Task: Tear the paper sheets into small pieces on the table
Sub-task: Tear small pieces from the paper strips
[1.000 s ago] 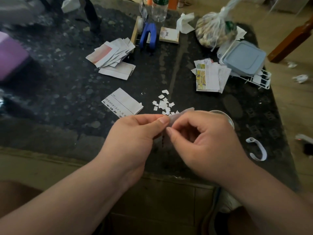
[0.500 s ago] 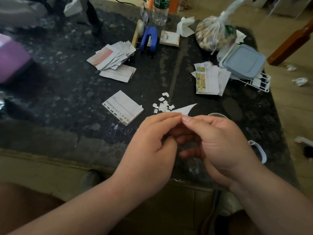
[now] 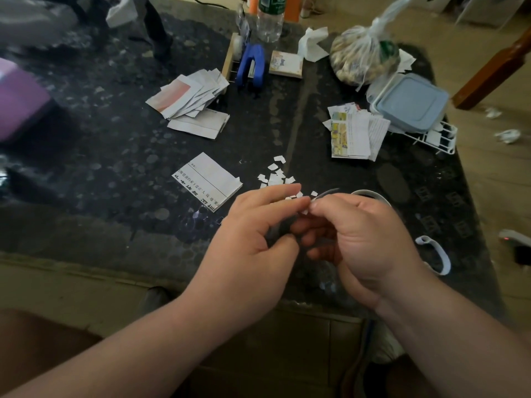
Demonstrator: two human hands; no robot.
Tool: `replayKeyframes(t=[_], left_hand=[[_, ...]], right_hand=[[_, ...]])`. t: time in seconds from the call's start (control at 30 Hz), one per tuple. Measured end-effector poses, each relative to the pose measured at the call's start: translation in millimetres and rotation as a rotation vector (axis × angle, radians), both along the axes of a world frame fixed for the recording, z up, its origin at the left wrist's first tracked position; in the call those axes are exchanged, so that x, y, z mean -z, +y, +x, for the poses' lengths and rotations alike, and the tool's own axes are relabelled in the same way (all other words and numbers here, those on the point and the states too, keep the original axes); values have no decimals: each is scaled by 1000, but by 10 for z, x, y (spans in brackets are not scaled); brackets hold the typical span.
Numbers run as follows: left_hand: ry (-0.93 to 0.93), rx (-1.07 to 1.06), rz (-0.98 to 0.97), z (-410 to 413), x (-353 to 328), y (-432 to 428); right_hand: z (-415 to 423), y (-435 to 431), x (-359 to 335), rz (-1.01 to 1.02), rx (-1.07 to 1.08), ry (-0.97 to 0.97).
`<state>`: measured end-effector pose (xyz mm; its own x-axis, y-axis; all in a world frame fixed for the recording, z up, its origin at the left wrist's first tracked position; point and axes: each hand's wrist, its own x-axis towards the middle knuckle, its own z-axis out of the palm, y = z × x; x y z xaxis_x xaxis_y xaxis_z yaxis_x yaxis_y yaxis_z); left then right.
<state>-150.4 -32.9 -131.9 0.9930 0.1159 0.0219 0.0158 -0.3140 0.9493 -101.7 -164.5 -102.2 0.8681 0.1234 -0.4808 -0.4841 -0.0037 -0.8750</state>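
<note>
My left hand [image 3: 253, 242] and my right hand [image 3: 365, 239] meet over the near middle of the dark stone table [image 3: 115, 168]. Between their fingertips they pinch a thin paper strip [image 3: 326, 193], seen edge-on and blurred. Just beyond the fingers lies a small heap of several torn white bits [image 3: 275, 176]. A folded printed sheet [image 3: 208, 180] lies to the left of that heap. Further back sit a fanned stack of paper pieces [image 3: 189, 94] and a stack with a coloured print [image 3: 355, 133].
A round white rim [image 3: 373, 194] shows behind my right hand. A white loop strip [image 3: 436, 254] lies at the right. At the back stand a blue stapler [image 3: 253, 67], a clear bottle [image 3: 270, 21], a tied plastic bag [image 3: 363, 57] and a lidded container [image 3: 409, 103] on a white rack.
The white paper tip that stuck out past my fingers half a second ago is now only a thin edge-on strip. Both hands stay together at the same spot.
</note>
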Motion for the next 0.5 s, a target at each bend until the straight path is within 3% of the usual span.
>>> replayKeyframes(t=[0.1,0.33,0.5], left_hand=[[52,0,-118,12,-38,30],[152,-3,-610,-18,-110,2],[179,-47,-781,-7,-130,4]], right_hand=[[-11,8,-15,-25,3,-62],[-51,-18,-33,-49,0,-248],[-64,-8,-13,-35,-8,-317]])
